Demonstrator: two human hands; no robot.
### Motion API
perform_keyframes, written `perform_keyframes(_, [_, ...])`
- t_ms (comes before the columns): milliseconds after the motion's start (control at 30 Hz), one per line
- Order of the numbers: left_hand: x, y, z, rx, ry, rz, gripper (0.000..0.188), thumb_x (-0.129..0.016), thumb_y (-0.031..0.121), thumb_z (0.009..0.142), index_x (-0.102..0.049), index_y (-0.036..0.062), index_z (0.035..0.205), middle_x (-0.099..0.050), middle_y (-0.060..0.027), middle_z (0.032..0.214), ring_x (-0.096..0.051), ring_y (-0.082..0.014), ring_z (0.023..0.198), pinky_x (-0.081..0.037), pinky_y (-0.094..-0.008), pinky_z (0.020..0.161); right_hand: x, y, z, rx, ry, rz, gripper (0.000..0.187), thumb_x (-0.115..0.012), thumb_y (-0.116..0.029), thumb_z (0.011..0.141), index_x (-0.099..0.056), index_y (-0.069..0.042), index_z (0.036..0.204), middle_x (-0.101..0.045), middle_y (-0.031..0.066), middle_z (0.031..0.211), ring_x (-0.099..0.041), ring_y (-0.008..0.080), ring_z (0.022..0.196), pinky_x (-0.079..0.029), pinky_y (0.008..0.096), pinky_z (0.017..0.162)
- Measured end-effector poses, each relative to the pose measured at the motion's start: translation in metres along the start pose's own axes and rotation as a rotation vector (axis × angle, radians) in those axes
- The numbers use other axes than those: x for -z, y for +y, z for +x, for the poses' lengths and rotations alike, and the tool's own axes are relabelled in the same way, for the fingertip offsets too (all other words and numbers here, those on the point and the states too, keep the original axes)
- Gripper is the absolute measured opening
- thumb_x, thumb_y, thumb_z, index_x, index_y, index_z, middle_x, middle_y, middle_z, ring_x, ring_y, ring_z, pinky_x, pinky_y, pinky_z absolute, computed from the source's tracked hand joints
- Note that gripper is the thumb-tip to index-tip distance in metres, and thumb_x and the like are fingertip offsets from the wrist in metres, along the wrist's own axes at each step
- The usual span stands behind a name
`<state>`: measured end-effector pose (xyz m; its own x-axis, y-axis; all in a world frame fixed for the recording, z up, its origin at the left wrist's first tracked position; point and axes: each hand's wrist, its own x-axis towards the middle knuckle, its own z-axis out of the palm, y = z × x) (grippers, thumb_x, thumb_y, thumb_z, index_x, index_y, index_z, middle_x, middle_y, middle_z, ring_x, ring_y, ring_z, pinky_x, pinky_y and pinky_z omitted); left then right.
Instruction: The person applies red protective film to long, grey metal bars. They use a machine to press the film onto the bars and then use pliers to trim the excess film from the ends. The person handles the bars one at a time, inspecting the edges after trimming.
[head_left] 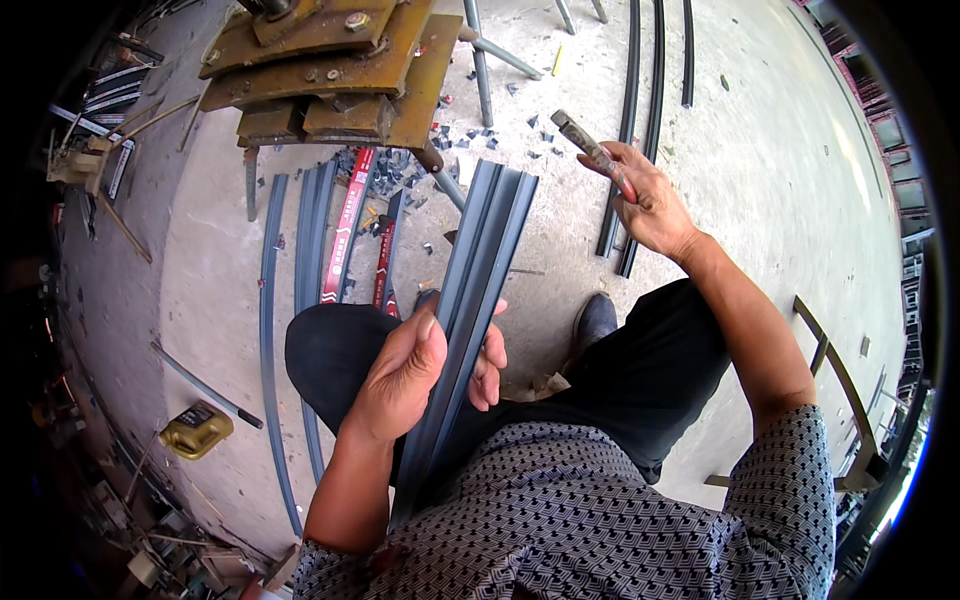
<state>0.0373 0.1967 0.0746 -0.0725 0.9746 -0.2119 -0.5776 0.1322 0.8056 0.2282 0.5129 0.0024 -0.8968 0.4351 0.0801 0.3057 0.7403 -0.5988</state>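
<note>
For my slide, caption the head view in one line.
Seated over a concrete floor, the left hand grips a grey channelled metal profile while the right hand raises a worn hand tool.

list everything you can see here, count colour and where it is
metal channel strip: one, dark grey, held upright over the lap in the left hand
tool with red handle: one, grey head, raised in the right hand
rusty steel machine: one, brown, top centre on the floor
long strips: several, dark grey, lying on the concrete at left
red strips: two, red, below the machine
curved rods: three, black, top right floor
oil can: one, yellow, lower left
offcut scraps: many, dark, near the machine
shoe: one, black, centre
left hand: closed grip on the strip
right hand: closed grip on the tool
</note>
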Motion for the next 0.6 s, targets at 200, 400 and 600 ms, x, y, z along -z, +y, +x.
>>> perform_keyframes(200, [0.010, -0.008, 0.002, -0.029, -0.032, -0.079, 0.095, -0.042, 0.074, 0.101, -0.036, -0.0058, 0.152, -0.062, -0.0254, 0.131, -0.073, -0.0335, 0.108, -0.067, -0.0366, 0.075, -0.006, -0.030, -0.005, -0.149, -0.008, 0.144, 0.059, -0.045, 0.006, 0.086, -0.065, -0.010, 0.139, -0.056, 0.0193, 0.143, -0.061, 0.0408, 0.124, -0.048, 0.0431, 0.111])
perform_keyframes(400, [0.010, -0.009, 0.000, -0.094, -0.035, -0.104, 0.108, -0.056, 0.073, 0.095, -0.022, -0.0054, 0.161, -0.054, -0.0267, 0.147, -0.066, -0.0374, 0.126, -0.067, -0.0377, 0.078, -0.006, -0.056, -0.015, -0.205, -0.096, 0.157, 0.070, -0.052, 0.007, 0.080, -0.058, -0.012, 0.148, -0.051, 0.0178, 0.149, -0.052, 0.0382, 0.137, -0.042, 0.0417, 0.118])
perform_keyframes(600, [0.010, -0.001, -0.004, -0.102, 0.000, -0.026, 0.151, -0.072, 0.090, 0.063, -0.011, -0.0060, 0.163, -0.047, -0.0301, 0.152, -0.059, -0.0435, 0.134, -0.067, -0.0479, 0.087, -0.015, -0.072, -0.028, -0.357, -0.031, 0.271, 0.071, -0.049, 0.002, 0.082, -0.057, -0.012, 0.151, -0.058, 0.0161, 0.143, -0.058, 0.0312, 0.131, -0.042, 0.0380, 0.116])
